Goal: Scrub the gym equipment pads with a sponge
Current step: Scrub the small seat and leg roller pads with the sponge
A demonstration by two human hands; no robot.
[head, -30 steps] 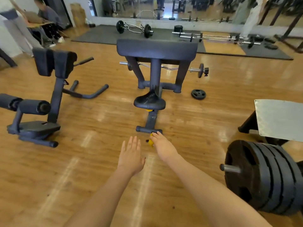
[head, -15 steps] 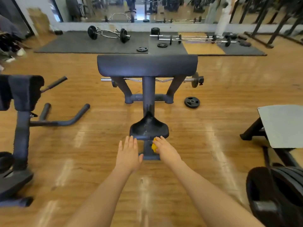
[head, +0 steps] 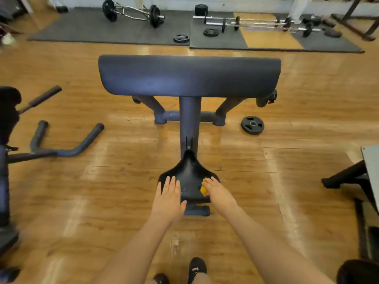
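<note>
- The sponge [head: 203, 189] is a small yellow wad in your right hand [head: 219, 193], with the fingers curled round it, so only its left edge shows; it sits against the right rear part of the seat pad [head: 189, 177].
- It will likely handle as light and soft, squashing under the fingers. Keep the grip across its back so the face stays flat on the pad; if it is wet, expect it to slide easily on the vinyl.
- Too little of the sponge shows to tell its long axis or which way it points.
- Your left hand [head: 169, 198] lies with fingers straight and together, holding nothing, over the pad's left rear edge; whether it presses down or hovers just above is unclear.
- The seat pad is saddle-shaped: long axis running straight away from you, narrow nose pointing toward the upright post [head: 189, 121], wide end nearest you.
- It looks firm and fixed to the frame, so brace it rather than lift it.
- The arm pad [head: 188, 75] beyond is a broad, stiff cushion with its long axis left to right, well apart from both hands.
</note>
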